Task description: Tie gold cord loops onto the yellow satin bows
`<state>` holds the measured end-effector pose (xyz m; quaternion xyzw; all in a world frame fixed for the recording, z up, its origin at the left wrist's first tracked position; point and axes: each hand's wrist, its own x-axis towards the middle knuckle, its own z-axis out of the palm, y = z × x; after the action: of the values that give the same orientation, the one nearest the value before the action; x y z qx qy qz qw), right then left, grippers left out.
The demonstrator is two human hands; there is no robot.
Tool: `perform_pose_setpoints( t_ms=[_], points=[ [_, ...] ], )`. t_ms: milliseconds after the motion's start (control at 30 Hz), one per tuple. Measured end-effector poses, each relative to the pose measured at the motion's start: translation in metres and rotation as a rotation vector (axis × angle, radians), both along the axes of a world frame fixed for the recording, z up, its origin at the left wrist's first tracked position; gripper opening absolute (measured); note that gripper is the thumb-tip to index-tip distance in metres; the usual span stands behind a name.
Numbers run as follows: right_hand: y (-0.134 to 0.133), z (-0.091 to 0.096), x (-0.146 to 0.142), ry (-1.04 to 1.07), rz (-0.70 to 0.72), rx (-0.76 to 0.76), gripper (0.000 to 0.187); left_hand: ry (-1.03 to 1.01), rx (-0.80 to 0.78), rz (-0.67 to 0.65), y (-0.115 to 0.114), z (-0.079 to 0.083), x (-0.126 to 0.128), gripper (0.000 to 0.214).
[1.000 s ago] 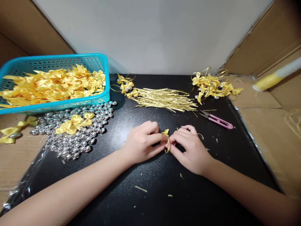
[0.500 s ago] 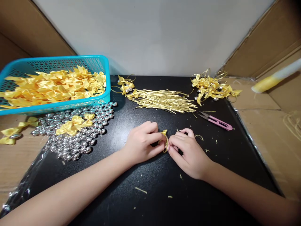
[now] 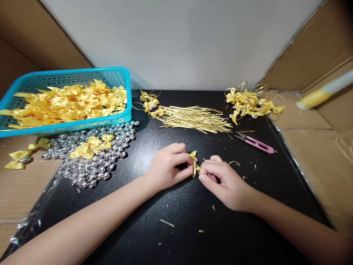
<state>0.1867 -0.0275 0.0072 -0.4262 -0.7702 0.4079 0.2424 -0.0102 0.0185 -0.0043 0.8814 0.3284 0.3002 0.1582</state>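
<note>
At the middle of the black table, my left hand [image 3: 172, 163] pinches a yellow ribbon bow [image 3: 195, 167] that has a small silver bead on it. My right hand [image 3: 222, 178] is closed just to the right of the bow. Its fingertips pinch a thin gold cord [image 3: 234, 163], whose curved end shows behind the knuckles. Most of the cord is hidden by the fingers. Beyond both hands lies a bundle of cut gold cords [image 3: 194, 119]. Pink thread snips [image 3: 256, 142] rest to the right of that bundle.
A turquoise basket [image 3: 64, 127] heaped with yellow bows stands at the left. Silver beads [image 3: 96, 167] spread before it, with a few bows [image 3: 89, 147] on top. Beaded bows with loops [image 3: 249, 101] are piled at the back right, a smaller group [image 3: 149, 103] at the back left. Cord scraps [image 3: 167, 223] dot the table.
My right hand has drawn slightly away from the bow, to the right. The bow and its bead show more between the hands. The view has shifted a little.
</note>
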Motion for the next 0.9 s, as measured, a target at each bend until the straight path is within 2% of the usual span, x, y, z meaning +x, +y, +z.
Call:
perform_pose_setpoints(
  t_ms=[100,200,600,900],
  points=[
    [0.001,0.005,0.003,0.019,0.039,-0.076,0.027,-0.046,-0.01,-0.003,0.001,0.0,0.0,0.015],
    [0.001,0.007,0.005,0.044,0.016,-0.104,0.027,-0.085,-0.017,0.003,0.002,0.0,-0.001,0.014],
    [0.013,-0.003,0.022,0.234,-0.112,-0.128,0.028,-0.177,-0.09,-0.065,-0.001,0.005,0.0,0.007],
    [0.018,-0.005,0.026,0.315,-0.115,-0.24,0.031,-0.184,-0.136,-0.071,-0.001,0.005,-0.001,0.007]
  ],
)
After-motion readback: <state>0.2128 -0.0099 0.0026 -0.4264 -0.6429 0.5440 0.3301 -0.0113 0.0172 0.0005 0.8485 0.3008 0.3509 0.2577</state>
